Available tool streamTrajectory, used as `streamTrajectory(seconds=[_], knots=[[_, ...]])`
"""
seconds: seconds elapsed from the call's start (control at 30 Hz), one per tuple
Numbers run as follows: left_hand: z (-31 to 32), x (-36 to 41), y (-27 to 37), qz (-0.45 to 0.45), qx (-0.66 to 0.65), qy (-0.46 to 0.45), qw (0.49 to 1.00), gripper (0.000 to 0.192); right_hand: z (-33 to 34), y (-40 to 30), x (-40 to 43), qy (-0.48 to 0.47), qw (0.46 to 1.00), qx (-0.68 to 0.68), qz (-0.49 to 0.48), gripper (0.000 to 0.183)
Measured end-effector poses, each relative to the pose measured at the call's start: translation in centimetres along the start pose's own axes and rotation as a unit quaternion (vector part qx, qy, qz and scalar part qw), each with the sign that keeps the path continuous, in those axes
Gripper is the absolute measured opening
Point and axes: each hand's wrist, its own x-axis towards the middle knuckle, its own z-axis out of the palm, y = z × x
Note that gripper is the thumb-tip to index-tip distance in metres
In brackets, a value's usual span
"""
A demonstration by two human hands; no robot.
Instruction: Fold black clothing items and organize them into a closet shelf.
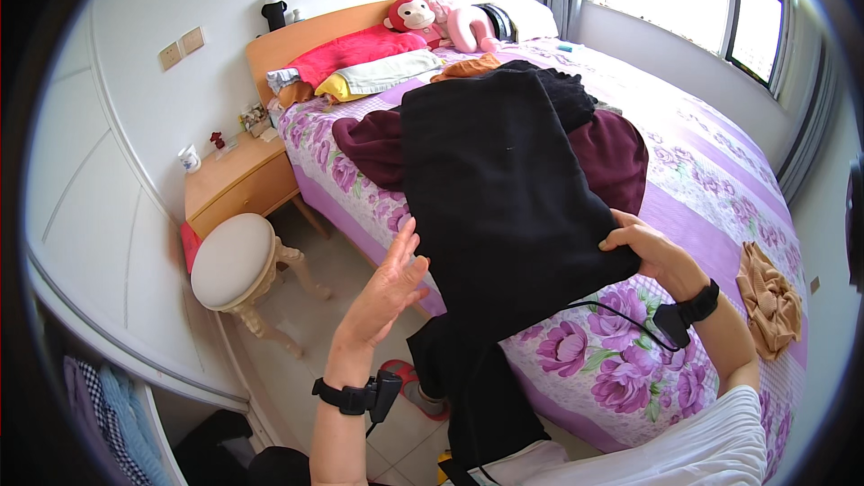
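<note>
A large piece of black clothing (499, 169) spreads over the near part of the bed, its lower end hanging past the edge. My right hand (641, 243) grips its near right corner between thumb and fingers. My left hand (388, 280) is raised beside the left edge of the cloth, fingers apart and holding nothing. Under the black cloth, a maroon garment (611, 155) sticks out on both sides. Behind lie a ruffled black garment (567, 91) and an orange-brown cloth (472, 66). Both wrists wear black straps with small devices.
The bed (702, 216) has a purple floral cover. A tan garment (769, 300) lies at its right edge. Pillows and a red monkey plush (413, 17) rest near the headboard (270, 61). To the left stand a nightstand (236, 172), a round stool (233, 261) and an open wardrobe with clothes (111, 412).
</note>
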Motion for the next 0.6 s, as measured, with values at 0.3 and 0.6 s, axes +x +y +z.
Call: streamTrajectory(seconds=[0.3,0.6], knots=[[-0.4,0.3,2.2,0.023,-0.041,0.024,0.999,0.092,-3.9,-1.8,7.8,-0.046,0.994,-0.04,0.086,0.049],[1.6,2.4,5.1,-0.015,-0.014,-0.025,0.999,0.094,4.7,-6.0,6.3,-0.178,0.974,-0.11,-0.087,0.061]])
